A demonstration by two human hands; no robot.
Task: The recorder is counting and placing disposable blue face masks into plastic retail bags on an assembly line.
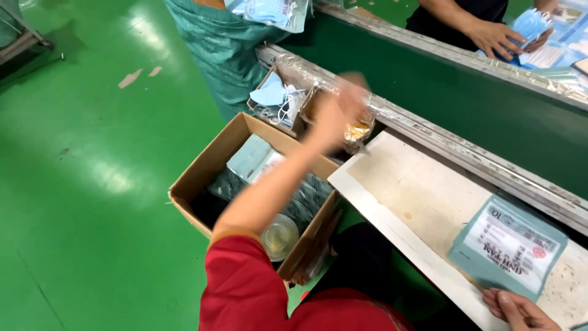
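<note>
My left hand (340, 110), on a red-sleeved arm, reaches out and is blurred with motion. It hovers over a small open box (278, 98) of blue face masks and a clear bag with something yellow (358, 130); whether it holds anything is unclear. My right hand (520, 309) sits at the bottom right, fingers on the near edge of a flat teal pouch (508, 245) with a white label. The pouch lies on a worn white board (416, 196).
A cardboard box (202, 178) on the green floor holds teal pouches and a clear plastic cup (280, 236). A green conveyor belt (465, 92) with a metal rail runs diagonally. Across it, another person's hands (499, 37) handle blue masks. A green sack (223, 43) stands behind.
</note>
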